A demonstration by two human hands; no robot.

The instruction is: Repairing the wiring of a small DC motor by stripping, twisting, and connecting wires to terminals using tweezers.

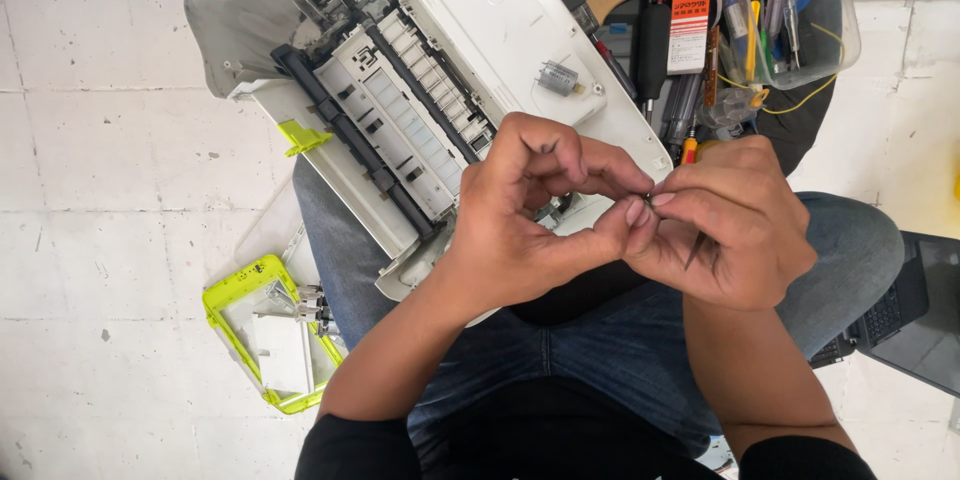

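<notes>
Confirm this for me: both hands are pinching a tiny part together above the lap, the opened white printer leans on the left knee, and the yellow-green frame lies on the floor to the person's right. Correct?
Not quite. The head view shows the yellow-green frame on the floor to the person's left, not right. The rest holds: the left hand and right hand pinch a tiny part together above the lap, and the opened white printer leans on the left knee.

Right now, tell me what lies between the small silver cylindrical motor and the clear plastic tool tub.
In the head view, between the small silver motor and the clear plastic tub lie a wooden-handled brush, dark tool handles and an orange-and-white packet.

Matt white plastic printer casing [500, 10]
</notes>
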